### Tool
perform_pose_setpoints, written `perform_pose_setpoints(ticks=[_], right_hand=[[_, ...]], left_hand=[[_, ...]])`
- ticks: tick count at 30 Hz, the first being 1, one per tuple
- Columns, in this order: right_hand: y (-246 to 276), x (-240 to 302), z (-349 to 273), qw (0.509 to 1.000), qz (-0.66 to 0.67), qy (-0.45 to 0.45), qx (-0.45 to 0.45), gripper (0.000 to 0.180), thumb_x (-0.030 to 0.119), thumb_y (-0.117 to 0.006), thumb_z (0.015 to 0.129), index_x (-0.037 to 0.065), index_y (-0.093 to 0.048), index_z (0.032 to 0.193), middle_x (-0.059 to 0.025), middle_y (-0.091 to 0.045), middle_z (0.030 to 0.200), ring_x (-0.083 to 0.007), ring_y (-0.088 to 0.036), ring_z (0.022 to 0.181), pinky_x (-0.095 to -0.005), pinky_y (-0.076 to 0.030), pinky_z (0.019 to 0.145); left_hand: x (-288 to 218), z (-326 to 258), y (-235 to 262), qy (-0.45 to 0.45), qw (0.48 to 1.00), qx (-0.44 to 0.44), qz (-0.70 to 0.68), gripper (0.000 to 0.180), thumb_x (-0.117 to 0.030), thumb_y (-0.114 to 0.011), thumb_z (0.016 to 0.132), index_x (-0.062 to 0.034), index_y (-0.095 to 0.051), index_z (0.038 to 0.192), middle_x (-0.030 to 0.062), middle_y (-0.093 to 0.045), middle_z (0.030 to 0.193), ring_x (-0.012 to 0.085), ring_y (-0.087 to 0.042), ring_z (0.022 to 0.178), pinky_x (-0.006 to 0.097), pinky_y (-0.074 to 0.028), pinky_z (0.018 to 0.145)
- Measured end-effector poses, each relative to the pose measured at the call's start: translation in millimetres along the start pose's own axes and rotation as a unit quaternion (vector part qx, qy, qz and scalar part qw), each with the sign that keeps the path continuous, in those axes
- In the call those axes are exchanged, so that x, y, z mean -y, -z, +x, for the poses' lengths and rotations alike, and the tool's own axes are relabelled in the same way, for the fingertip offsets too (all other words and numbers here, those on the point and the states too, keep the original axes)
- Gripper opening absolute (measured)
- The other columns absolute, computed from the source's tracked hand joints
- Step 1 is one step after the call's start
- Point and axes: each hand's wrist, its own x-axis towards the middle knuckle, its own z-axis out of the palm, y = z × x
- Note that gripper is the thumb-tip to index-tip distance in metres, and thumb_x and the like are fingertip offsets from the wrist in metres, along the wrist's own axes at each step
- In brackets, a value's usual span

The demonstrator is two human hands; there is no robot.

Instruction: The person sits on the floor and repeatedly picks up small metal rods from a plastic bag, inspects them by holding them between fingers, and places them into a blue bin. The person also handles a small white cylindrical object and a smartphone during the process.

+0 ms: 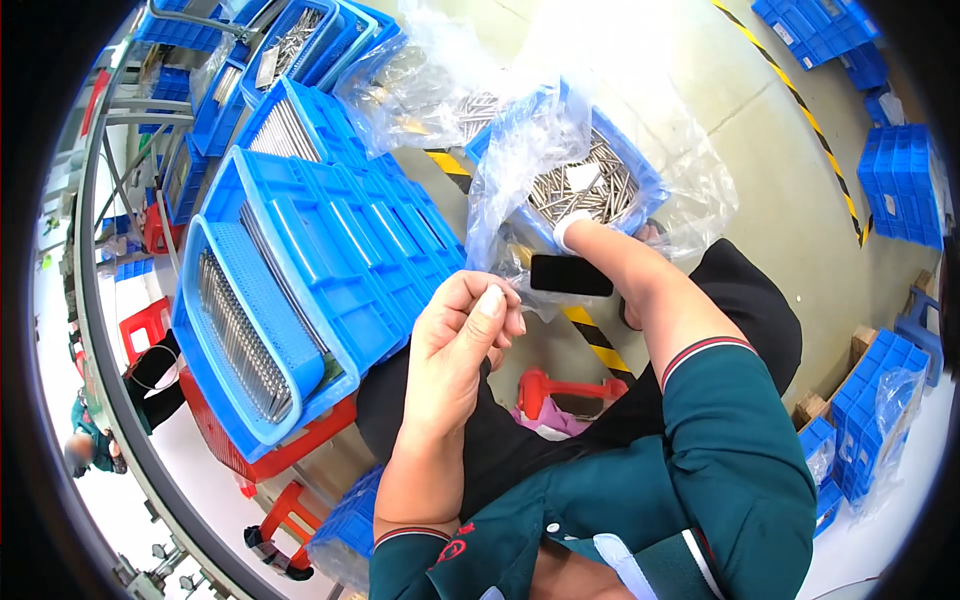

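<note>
My left hand (462, 325) is raised in the middle, beside the long blue bins. Its thumb presses against the curled fingers; whatever they may hold is hidden. My right arm stretches forward to a blue crate (640, 165) lined with clear plastic. At the crate's near side is my right hand (572, 226), with something white around it; its fingers do not show clearly. Loose metal rods (610, 165) fill the crate, and a white slip (583, 177) lies on them. Close below the right hand is a black phone-like rectangle (571, 275).
At left, a blue perforated basket (290, 350) holds a row of metal rods, set in a blue bin (345, 300) on a red stool (225, 430). Another red stool (540, 385) is between my legs. Blue crates (900, 185) are stacked at right, beyond yellow-black floor tape (815, 130).
</note>
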Motion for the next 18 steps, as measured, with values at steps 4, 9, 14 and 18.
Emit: perform_pose_setpoints(ticks=[4,9,14,18], right_hand=[[7.8,-17.0,2.4,0.993,0.117,-0.014,-0.003,0.036,0.023,-0.051,0.08,0.005,-0.066,0.108,-0.0173,-0.063,0.112,-0.033,-0.061,0.102,-0.0407,-0.047,0.084],[23.7,-80.8,20.8,0.975,0.173,0.029,-0.136,0.031,0.022,-0.057,0.072,0.005,-0.067,0.096,-0.0135,-0.067,0.096,-0.0294,-0.063,0.084,-0.0397,-0.049,0.072],[10.3,-147.6,-10.4,0.694,0.702,-0.093,-0.127,0.017,0.015,-0.06,0.079,0.005,-0.065,0.092,-0.0113,-0.067,0.083,-0.0235,-0.062,0.066,-0.0393,-0.049,0.057],[43.7,-73.8,-73.1,0.489,0.866,-0.02,-0.1,0.013,0.023,-0.062,0.086,0.01,-0.064,0.087,-0.0042,-0.059,0.068,-0.0174,-0.056,0.057,-0.0316,-0.047,0.05]], left_hand=[[-2.0,-0.9,0.9,-0.008,1.0,-0.004,-0.009,0.021,-0.022,-0.053,0.094,-0.0023,-0.056,0.091,0.0061,-0.059,0.077,0.0091,-0.051,0.068,0.021,-0.039,0.063],[0.1,4.9,5.0,-0.043,0.997,-0.037,-0.053,0.023,-0.025,-0.052,0.094,-0.0022,-0.055,0.091,0.0061,-0.058,0.076,0.0103,-0.05,0.064,0.022,-0.039,0.061],[1.8,12.8,2.5,-0.057,0.992,-0.017,-0.113,0.025,-0.026,-0.051,0.095,-0.003,-0.055,0.089,0.0068,-0.056,0.075,0.0132,-0.048,0.062,0.026,-0.039,0.059],[6.9,7.1,14.5,-0.069,0.988,-0.04,-0.129,0.025,-0.028,-0.052,0.095,-0.0037,-0.055,0.088,0.0065,-0.056,0.076,0.0132,-0.047,0.063,0.026,-0.039,0.059]])
